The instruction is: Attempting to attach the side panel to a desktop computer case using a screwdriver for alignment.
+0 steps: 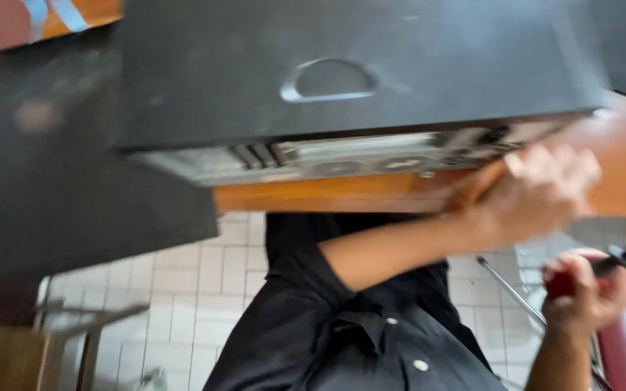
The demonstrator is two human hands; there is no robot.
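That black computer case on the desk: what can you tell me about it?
The computer case is a black metal box lying on its side on the wooden desk, its panel with a pressed-in handle recess facing up. Its grey rear edge, with slots and round openings, overhangs the desk's rim towards the person. One hand presses against that rear corner. Motion blur hides finer detail.

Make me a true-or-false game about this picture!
1. The computer case is black. True.
2. The right hand is empty. False: its fingers are closed around a red-handled screwdriver.
3. The left hand is at the case's corner, by the wooden table edge. True.
4. The floor is carpet. False: it is covered in white tiles.
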